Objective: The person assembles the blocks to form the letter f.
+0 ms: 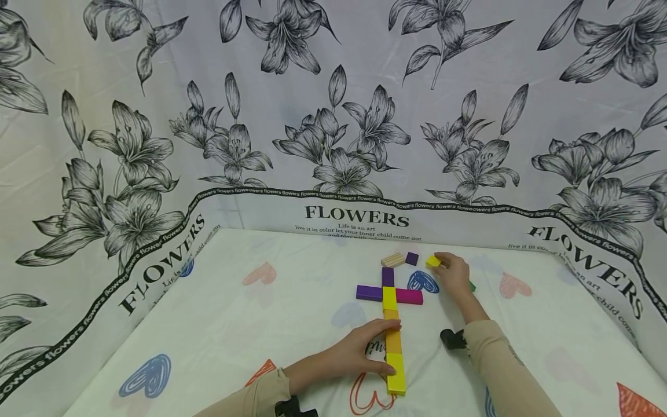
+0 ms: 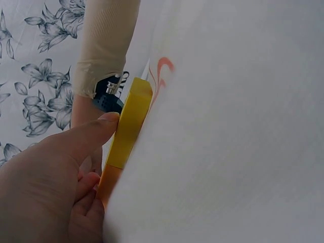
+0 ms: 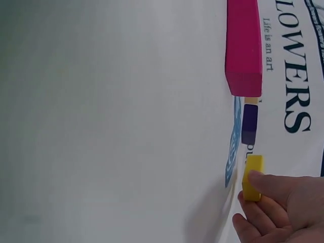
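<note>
Colored blocks lie in a cross on the cloth. A small yellow block (image 1: 389,298) is at its center, with a purple block (image 1: 369,292) on the left, another purple block (image 1: 388,276) beyond it and a magenta block (image 1: 409,296) on the right. Orange blocks (image 1: 394,341) and a longer yellow block (image 1: 396,379) run toward me. My left hand (image 1: 359,350) rests along this row, its thumb touching the longer yellow block and its fingers beside the orange part. My right hand (image 1: 454,277) pinches a small yellow block (image 3: 252,177) between thumb and fingers, right of the cross.
Beyond the cross lie plain wooden pieces (image 1: 392,259) and a small dark purple block (image 1: 411,258). A green piece (image 1: 472,286) shows partly behind the right hand. The heart-printed cloth (image 1: 292,313) meets a flower-printed curtain (image 1: 250,211) at the back.
</note>
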Tool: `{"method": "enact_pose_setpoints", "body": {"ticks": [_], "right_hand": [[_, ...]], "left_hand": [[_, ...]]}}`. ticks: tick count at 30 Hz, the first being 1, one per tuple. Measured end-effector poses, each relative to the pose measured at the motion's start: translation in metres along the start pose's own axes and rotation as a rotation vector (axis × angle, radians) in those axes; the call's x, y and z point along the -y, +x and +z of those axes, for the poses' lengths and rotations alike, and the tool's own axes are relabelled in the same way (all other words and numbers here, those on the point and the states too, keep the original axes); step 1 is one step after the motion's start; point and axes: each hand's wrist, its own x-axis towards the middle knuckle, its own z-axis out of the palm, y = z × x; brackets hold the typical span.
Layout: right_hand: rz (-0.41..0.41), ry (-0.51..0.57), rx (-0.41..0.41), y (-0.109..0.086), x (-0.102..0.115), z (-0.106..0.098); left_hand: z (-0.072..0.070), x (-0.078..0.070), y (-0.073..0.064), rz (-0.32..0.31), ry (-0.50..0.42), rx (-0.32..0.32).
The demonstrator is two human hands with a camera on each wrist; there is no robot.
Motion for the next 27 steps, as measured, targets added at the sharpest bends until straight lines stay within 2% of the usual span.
{"method": "enact_pose_setpoints", "body": {"ticks": [10,21,27], "right_hand": [[-0.032,-0.01,0.023,0.005,-0.002,0.006],[-0.074,-0.046,0.006,0.004,0.002,0.012],[-0.063,-0.049,0.016,0.003,0.003,0.013]], "left_hand": [[0.001,0.001,0.002,0.001,0.009,-0.008],[0.0,0.002,0.001,0.01,0.019,-0.006],[0.0,0.002,0.002,0.009,0.024,-0.002]]}}
